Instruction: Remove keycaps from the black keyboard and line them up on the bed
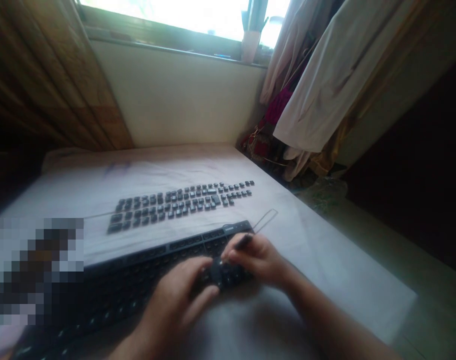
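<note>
A black keyboard (137,280) lies slantwise on the white cloth, many keycaps gone from its upper right part. My left hand (175,290) grips its near side toward the right end, thumb at the front edge and fingers over the keys. Between thumb and forefinger shows a smooth dark patch, too blurred to name. Above the right end, my right hand (260,257) is closed on the black handle of a wire keycap puller (244,242). The puller's thin wire loop points up and away from the keyboard. Fingertips of my right hand are near or on the keys.
Rows of loose black keycaps (167,205) lie on the cloth beyond the keyboard. The cloth-covered surface (325,260) ends at an edge on the right. Clothes (318,90) hang at the right, a curtain (55,75) at the left. A cup (250,46) stands on the windowsill.
</note>
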Motion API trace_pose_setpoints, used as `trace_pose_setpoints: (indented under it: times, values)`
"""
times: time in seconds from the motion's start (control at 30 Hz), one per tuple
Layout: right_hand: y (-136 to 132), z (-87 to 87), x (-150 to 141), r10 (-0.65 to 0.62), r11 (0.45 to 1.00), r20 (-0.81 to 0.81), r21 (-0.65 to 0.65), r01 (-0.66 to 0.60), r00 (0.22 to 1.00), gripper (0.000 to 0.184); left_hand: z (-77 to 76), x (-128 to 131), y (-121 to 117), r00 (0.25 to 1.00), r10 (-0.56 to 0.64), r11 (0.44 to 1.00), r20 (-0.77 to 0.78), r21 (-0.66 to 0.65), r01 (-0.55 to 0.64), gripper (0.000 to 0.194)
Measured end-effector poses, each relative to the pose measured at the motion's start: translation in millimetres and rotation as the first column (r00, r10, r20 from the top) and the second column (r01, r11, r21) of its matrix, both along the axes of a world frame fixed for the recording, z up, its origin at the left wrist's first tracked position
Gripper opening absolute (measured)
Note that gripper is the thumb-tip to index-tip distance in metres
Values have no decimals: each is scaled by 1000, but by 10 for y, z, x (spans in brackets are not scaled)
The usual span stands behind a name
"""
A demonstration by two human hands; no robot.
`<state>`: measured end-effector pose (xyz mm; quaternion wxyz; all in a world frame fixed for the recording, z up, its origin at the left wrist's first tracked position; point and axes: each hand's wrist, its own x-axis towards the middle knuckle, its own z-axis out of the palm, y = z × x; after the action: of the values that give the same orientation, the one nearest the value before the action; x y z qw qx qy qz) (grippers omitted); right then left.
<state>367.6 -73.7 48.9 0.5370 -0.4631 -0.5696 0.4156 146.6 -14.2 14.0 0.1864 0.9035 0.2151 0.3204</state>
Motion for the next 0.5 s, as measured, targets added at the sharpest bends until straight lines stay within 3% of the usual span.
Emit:
trace_pose_setpoints:
  times: [0.17, 0.3, 0.5]
  values:
    - [-15, -23, -207, -27, 999, 61, 20, 26, 998, 30, -10, 2, 0, 999, 23, 992, 38, -123, -18, 31]
    - [-3, -45, -236, -29, 998, 125, 66, 21, 992, 23, 29, 3, -6, 998, 10, 981, 65, -196, 3, 20]
    - [-10, -43, -255, -16, 998, 100, 55, 11, 995, 19, 65, 17, -16, 996, 33, 966, 88, -259, -9, 17]
